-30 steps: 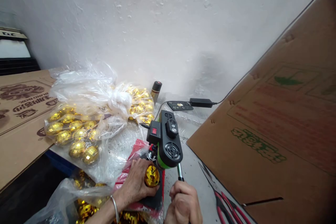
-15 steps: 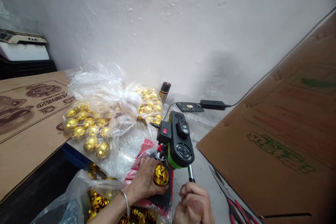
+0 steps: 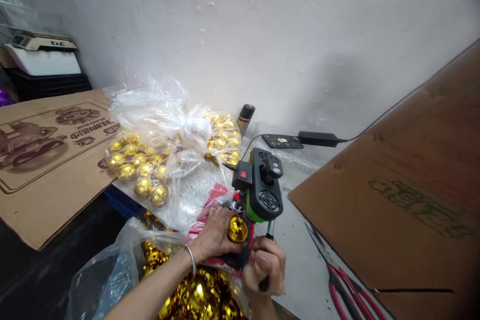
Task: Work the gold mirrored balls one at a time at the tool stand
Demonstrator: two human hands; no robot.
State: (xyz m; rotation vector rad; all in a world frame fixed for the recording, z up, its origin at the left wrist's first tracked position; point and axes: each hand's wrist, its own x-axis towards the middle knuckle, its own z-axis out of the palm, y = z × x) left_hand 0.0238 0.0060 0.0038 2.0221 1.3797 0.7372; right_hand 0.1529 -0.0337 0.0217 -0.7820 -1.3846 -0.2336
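Observation:
My left hand point(image 3: 216, 232), with a silver bangle at the wrist, is closed around a gold mirrored ball point(image 3: 237, 230). It holds the ball low at a small black and green bench drill press point(image 3: 264, 185), just left of the machine's head. My right hand point(image 3: 268, 262) is wrapped round the machine's lever point(image 3: 270, 229), whose black grip end shows below the fist. The contact between the ball and the tool is hidden. Under my left forearm, an open plastic bag point(image 3: 123, 250) holds many gold mirrored balls point(image 3: 197, 292).
Tied clear bags of gold balls point(image 3: 142, 170) lie behind my left hand. A spray can point(image 3: 246, 119) and a black power adapter point(image 3: 318, 138) stand by the wall. Red-handled scissors point(image 3: 348, 285) lie at right beside a cardboard box point(image 3: 397, 200). Another carton point(image 3: 56, 145) is at left.
The view has shifted, so the scene sits further right and higher. My right fist has moved left towards the ball and is wrapped further round the lever. My left hand still holds the ball.

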